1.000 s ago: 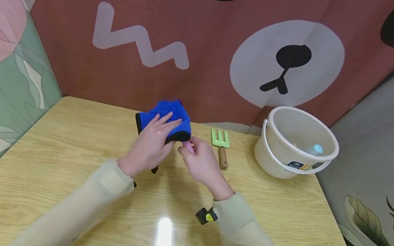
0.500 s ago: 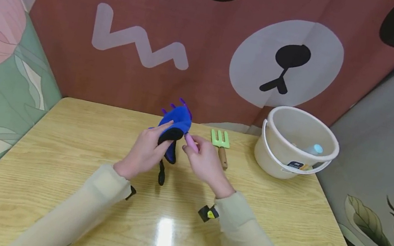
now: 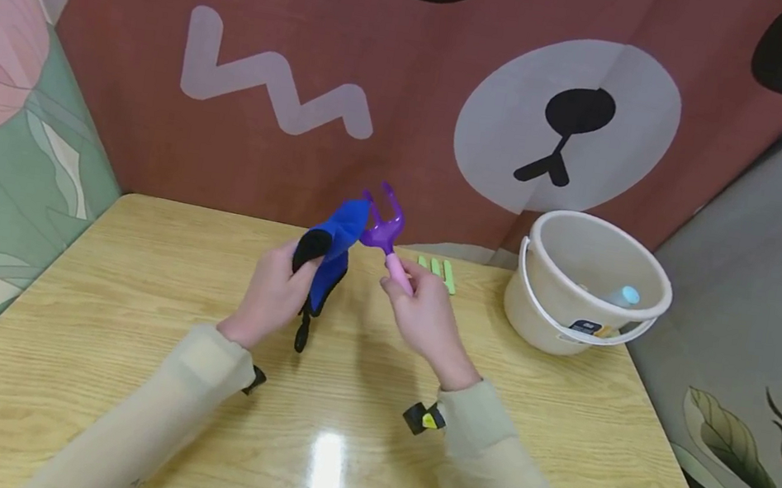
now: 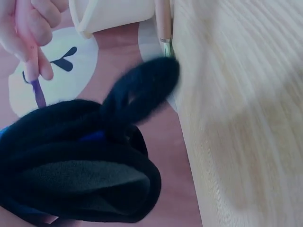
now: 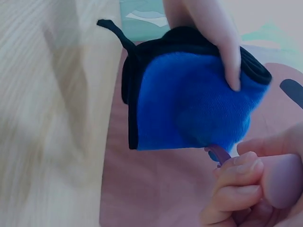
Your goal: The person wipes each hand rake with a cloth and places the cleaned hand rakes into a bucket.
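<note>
My left hand [image 3: 264, 293] grips a folded blue cloth [image 3: 342, 233] with black edging and a black hanging loop, raised above the table. In the right wrist view the left fingers wrap over the cloth [image 5: 189, 104]. A small purple hand fork [image 3: 385, 235] with a pink handle is held upright by that handle in my right hand [image 3: 429, 320]. The cloth's tip is close to the fork's tines; I cannot tell whether they touch. Behind the right hand lies a green-tined hand fork [image 3: 448, 275], its wooden handle [image 4: 163, 21] hidden in the head view but showing in the left wrist view.
A cream bucket [image 3: 537, 323] with a carrying handle stands at the back right of the wooden table [image 3: 171, 263]. Inside it, a light-blue object [image 3: 627, 296] shows. Printed curtains hang behind the table and at both sides.
The cloth has come off the fork's purple head, which was covered before. My left hand has drawn the cloth left; the right hand has shifted slightly right with the fork.
</note>
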Motion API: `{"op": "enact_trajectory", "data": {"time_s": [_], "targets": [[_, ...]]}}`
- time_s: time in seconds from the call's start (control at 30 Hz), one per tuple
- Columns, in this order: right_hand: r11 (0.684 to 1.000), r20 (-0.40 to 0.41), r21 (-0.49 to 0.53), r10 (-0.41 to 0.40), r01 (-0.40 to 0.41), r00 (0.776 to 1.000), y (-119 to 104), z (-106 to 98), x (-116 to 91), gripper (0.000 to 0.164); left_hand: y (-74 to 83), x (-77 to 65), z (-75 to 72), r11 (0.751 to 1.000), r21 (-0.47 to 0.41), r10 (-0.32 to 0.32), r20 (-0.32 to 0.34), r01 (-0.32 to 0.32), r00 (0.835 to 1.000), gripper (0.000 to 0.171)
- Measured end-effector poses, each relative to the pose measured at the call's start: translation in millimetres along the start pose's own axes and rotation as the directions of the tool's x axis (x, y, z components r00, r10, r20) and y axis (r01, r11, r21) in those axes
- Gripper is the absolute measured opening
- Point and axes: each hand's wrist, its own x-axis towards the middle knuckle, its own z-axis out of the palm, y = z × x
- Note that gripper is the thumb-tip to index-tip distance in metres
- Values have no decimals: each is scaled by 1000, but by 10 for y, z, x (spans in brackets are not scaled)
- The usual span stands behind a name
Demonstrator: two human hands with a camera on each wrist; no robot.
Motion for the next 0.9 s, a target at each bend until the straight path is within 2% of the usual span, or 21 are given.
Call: {"op": "enact_trajectory", "data": {"time_s": [0.13,0.23,0.3,0.47,0.73,0.8,0.83,0.87,0.9], "targets": [[1000,-26,19,2,-2,1000,0,-63,12,43,-19,30,-39,999,-11,-54,-90,53,995,39],[999,-56,36,-9,11,998,-9,-99,18,42,-49,49,-72,994,-21,-113,-149,111,982,44],[999,-72,43,-16,19,997,-25,-121,17,40,-76,56,-89,988,-38,-156,-164,152,974,47],[999,-68,39,-32,34,997,-79,-136,12,43,-112,55,-95,966,-83,-254,-121,246,960,50],[996,-28,46,-74,75,997,-126,-89,-9,42,-84,59,-31,939,-129,-326,-48,318,944,51],[994,-19,61,-85,86,996,-133,-71,-14,42,-69,69,-12,921,-171,-360,-28,351,932,51],[994,-13,68,-89,90,996,-137,-61,-15,42,-62,76,-3,902,-204,-390,-12,380,921,51],[993,-6,75,-93,93,996,-143,-52,-18,43,-51,84,4,872,-260,-423,22,414,906,52],[992,-1,81,-99,99,995,-149,-42,-18,45,-42,93,9,832,-322,-457,66,452,887,54]]}}
